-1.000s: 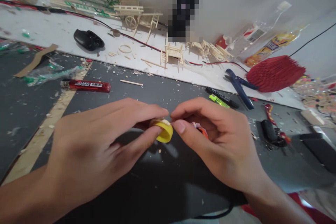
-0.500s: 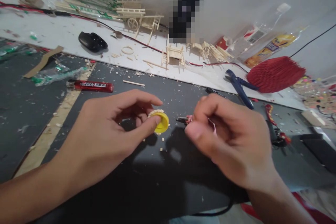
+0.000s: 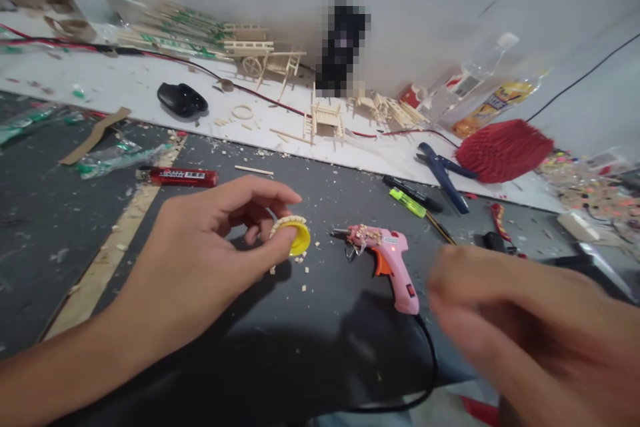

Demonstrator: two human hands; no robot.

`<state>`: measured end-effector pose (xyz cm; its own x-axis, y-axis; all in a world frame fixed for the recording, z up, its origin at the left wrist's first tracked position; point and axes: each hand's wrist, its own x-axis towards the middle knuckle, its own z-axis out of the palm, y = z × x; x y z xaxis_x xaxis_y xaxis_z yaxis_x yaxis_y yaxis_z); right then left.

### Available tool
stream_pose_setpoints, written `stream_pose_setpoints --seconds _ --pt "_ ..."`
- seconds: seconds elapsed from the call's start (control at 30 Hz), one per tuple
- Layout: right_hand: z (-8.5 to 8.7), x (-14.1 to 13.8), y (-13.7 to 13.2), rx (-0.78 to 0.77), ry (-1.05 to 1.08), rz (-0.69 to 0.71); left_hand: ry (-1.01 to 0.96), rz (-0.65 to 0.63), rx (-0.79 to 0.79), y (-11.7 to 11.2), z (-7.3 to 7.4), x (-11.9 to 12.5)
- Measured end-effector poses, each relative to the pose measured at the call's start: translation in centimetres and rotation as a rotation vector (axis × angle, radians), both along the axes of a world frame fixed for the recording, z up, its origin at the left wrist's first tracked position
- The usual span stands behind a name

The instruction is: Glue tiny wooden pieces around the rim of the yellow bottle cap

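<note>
My left hand (image 3: 210, 247) pinches a round yellow cap (image 3: 301, 237) between thumb and fingers. Small pale wood pieces (image 3: 290, 219) line the cap's upper rim. My right hand (image 3: 520, 320) is off to the right, smeared by motion; its fingers look curled, but whether they hold anything is unclear. Between the hands a pink hot glue gun (image 3: 395, 260) with an orange trigger lies on the dark table, its nozzle pointing left toward the cap. Tiny wood bits (image 3: 305, 287) are scattered below the cap.
A red lighter (image 3: 183, 177) and a thin stick (image 3: 254, 170) lie beyond my left hand. Blue-handled cutters (image 3: 443, 177), a green highlighter-coloured item (image 3: 407, 203) and a red bristly bundle (image 3: 505, 150) are at right. Miniature wooden furniture (image 3: 327, 119) stands along the white ledge (image 3: 200, 133).
My right hand has moved away to the right and nearer, uncovering the glue gun. My left hand keeps the yellow cap, which sits slightly further left in view. The view has tilted slightly.
</note>
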<state>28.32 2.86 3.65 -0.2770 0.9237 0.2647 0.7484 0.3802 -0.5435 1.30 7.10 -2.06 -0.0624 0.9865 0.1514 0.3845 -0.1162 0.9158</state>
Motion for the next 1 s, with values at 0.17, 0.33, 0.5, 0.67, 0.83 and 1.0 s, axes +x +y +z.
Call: stream_pose_setpoints --seconds 0.17,0.33,0.5,0.67,0.83,1.0 --pt "-1.7 -2.2 1.7 -0.095 0.201 -0.004 0.034 -0.037 0.079 -0.6 0.2 0.3" --pt "-3.1 -5.4 1.9 -0.145 0.444 -0.005 0.077 -0.057 0.143 -1.2 0.5 0.4" --pt "-2.8 -7.1 1.8 -0.193 0.622 -0.040 0.049 -0.075 0.187 -1.5 0.7 0.3" --pt "-3.1 -7.1 2.0 -0.344 0.801 -0.014 0.037 -0.060 0.236 -1.5 0.4 0.3" --pt "-4.0 -6.4 2.7 -0.560 0.992 0.039 0.060 -0.090 0.296 -1.6 0.2 0.3" --pt "-4.4 -6.2 3.5 -0.850 1.185 0.118 0.068 -0.088 0.382 -1.6 -0.4 0.3"
